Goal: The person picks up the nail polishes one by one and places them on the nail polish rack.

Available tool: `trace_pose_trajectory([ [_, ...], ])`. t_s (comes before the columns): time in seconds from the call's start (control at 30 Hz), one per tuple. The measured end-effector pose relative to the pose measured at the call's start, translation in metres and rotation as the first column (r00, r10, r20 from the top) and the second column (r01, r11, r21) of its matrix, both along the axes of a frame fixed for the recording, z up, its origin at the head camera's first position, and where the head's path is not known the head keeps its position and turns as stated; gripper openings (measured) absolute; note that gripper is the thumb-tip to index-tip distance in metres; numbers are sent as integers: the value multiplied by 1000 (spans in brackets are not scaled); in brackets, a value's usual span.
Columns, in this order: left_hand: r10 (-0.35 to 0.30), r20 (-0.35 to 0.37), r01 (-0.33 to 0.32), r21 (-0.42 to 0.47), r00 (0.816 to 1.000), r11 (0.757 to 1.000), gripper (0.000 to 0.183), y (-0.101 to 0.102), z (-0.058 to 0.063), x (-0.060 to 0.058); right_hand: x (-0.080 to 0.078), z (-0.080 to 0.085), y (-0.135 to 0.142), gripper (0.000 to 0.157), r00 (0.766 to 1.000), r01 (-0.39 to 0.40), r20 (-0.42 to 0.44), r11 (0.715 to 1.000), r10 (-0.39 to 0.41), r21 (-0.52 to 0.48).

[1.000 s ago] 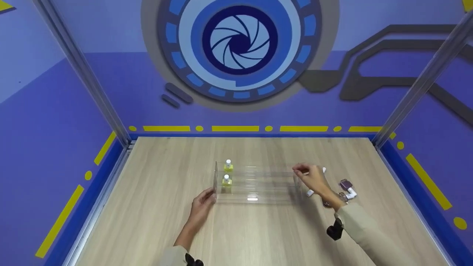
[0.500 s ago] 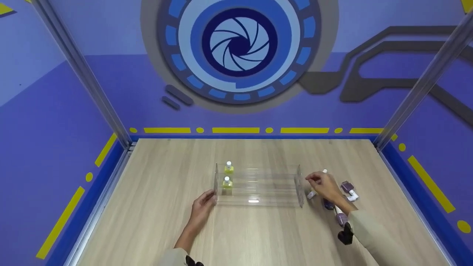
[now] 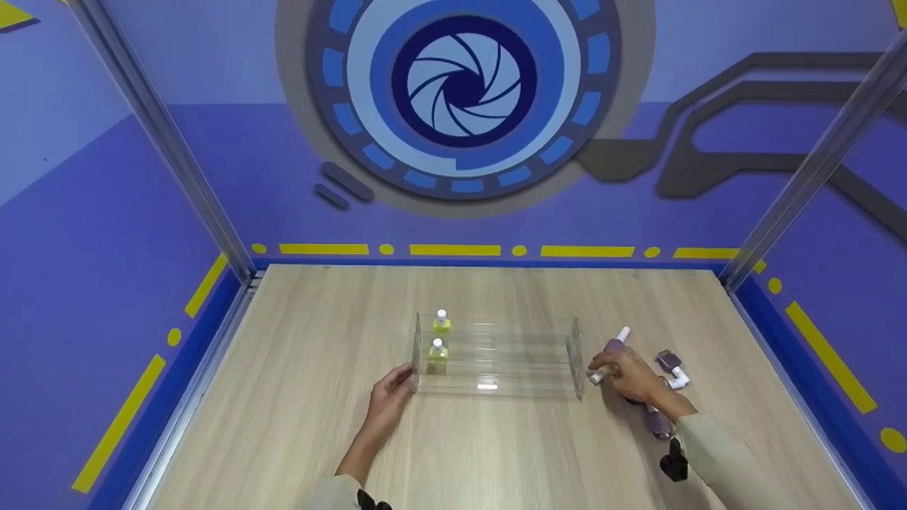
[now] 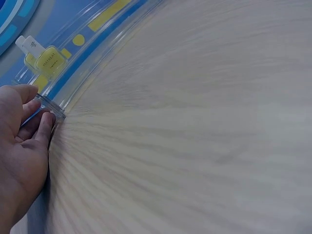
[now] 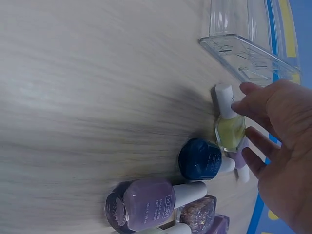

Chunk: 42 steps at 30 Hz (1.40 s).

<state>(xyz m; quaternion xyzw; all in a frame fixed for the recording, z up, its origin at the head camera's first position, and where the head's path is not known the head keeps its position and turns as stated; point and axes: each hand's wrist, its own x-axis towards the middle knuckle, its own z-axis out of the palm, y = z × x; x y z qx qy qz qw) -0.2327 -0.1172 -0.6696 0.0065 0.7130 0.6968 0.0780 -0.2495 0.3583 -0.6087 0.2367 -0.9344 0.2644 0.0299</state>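
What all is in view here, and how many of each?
Table: one, pale wood, foreground
Rack: one, clear, middle of the table
Yellow bottles: two, yellow, on the rack near its left end
Loose yellow bottle: one, yellow, just right of the rack
Blue bottle: one, dark blue, beside the loose yellow bottle
Purple bottles: at least three, purple, right of the rack, partly hidden
Glitter bottle: one, dark with sparkles, among the purple bottles
Walls: three, blue-purple with yellow marks, around the table
Posts: two, grey, table's far corners
Left grip: one, bare, holding the rack's left end
Right grip: one, bare, at the loose yellow bottle; contact unclear
Sleeves: two, beige, bottom of the head view
Wrist gadgets: two, black, by the sleeves
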Motion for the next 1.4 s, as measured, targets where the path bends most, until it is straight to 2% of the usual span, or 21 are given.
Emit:
trace_pose_trajectory([
  [0.13, -2, -1, 2, 11, 1000, 1000, 54, 0, 0, -1, 2, -1, 0, 27, 999, 43, -1, 999, -43, 18],
  [0.37, -4, -4, 4, 2, 1000, 1000, 53, -2, 1, -2, 3, -8, -3, 14, 986, 167, -30, 984, -165, 64],
  [0.63, 7, -6, -7, -2, 1000, 1000, 52, -1, 0, -2, -1, -21, -4, 13, 967, 252, -13, 967, -253, -18],
  [0.83, 11, 7, -11, 0, 1000, 1000, 51, 1, -1, -2, 2, -23, -3, 11, 961, 274, 66, 956, -268, -103],
  [0.93, 9, 1, -9, 7, 1000, 1000, 51, 1, 0, -2, 4, -23, -3, 12, 947, 318, 100, 938, -307, -137],
  [1.13, 0, 2, 0, 31, 1000, 1000, 52, 0, 0, -1, 5, -22, -2, 20, 892, 440, 194, 881, -407, -172],
  [1.27, 2, 2, -2, 38, 1000, 999, 52, -1, 0, -1, 6, -20, -1, 29, 863, 488, 262, 846, -432, -215],
  [1.4, 2, -5, -2, 30, 1000, 1000, 52, -1, -2, 0, 7, -16, 0, 34, 825, 546, 336, 795, -455, -265],
])
